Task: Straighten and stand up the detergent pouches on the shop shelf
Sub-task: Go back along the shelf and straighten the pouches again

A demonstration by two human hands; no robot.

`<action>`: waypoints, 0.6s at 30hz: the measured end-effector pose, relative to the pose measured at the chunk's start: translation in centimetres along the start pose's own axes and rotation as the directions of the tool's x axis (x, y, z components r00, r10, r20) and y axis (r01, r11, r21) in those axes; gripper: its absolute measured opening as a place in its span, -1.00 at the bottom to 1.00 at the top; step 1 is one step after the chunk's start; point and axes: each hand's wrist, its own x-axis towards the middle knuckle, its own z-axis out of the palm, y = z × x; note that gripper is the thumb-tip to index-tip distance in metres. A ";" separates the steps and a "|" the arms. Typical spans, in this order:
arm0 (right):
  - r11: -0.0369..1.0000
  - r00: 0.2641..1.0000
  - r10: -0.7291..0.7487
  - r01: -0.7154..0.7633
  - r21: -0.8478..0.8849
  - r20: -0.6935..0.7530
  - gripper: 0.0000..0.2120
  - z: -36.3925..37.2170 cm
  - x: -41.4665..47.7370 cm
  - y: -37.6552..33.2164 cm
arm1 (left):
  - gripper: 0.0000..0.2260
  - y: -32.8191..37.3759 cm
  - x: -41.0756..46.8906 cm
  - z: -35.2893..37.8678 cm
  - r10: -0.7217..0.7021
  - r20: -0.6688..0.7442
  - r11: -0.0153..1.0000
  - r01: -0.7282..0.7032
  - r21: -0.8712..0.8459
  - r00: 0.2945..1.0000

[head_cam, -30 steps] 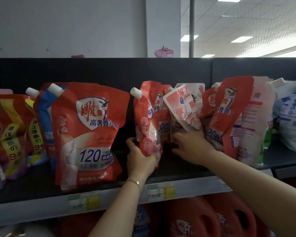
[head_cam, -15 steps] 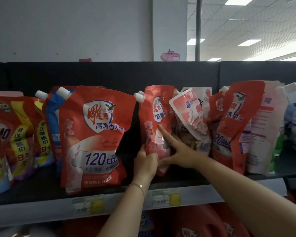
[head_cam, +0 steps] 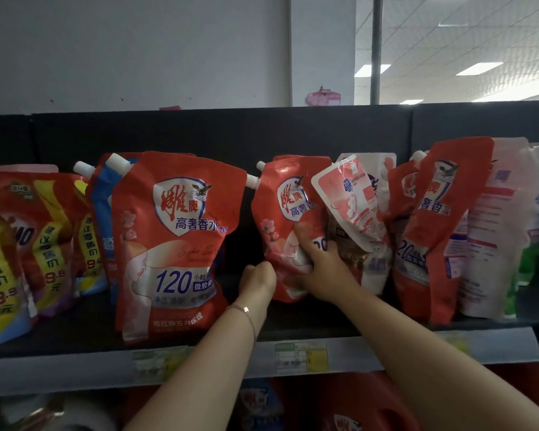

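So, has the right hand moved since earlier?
Yes: right hand shifted left toward the price tag, from the tilted pouch onto the red pouch.

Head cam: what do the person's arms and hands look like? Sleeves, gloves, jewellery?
Both forearms are bare: no sleeves, no gloves. The wrist of the left hand carries a thin chain bracelet with one small charm. No ring or watch shows on the right hand.

A white wall (head_cam: pixel 137 51) and pillar (head_cam: pixel 322 42) rise behind a black back panel (head_cam: pixel 199 132). Right of them, a tiled ceiling (head_cam: pixel 495 29) carries lit light panels (head_cam: pixel 479 69) behind a dark pole (head_cam: pixel 377 48).
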 end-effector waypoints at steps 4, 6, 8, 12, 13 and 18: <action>0.993 0.998 0.044 -0.049 -0.111 -0.049 -0.12 0.5 0.8 0.4 | -0.57 0.9 1.7 1.1 0.004 -0.076 0.999 -0.007 -0.039 0.997; 0.992 0.993 0.057 -0.069 -0.108 -0.108 -0.16 0.9 1.1 0.6 | -0.58 1.3 2.7 1.6 0.018 -0.137 0.999 -0.024 -0.038 0.990; 0.991 0.983 0.094 -0.107 -0.076 -0.156 -0.20 1.5 1.6 0.7 | -0.60 1.8 4.1 1.9 0.024 -0.168 1.000 -0.020 0.024 0.985; 0.984 0.970 0.143 -0.160 -0.072 -0.198 -0.20 2.1 2.3 1.4 | -0.64 2.2 7.0 2.2 -0.022 -0.155 0.986 0.047 0.158 0.988; 0.981 0.968 0.150 -0.171 -0.090 -0.201 -0.19 2.0 2.4 1.6 | -0.63 2.3 7.6 2.4 -0.023 -0.133 0.986 0.044 0.159 0.991; 0.979 0.968 0.129 -0.158 -0.127 -0.213 -0.15 1.7 2.3 2.0 | -0.51 2.4 10.2 3.8 0.050 -0.004 0.999 -0.050 -0.013 0.999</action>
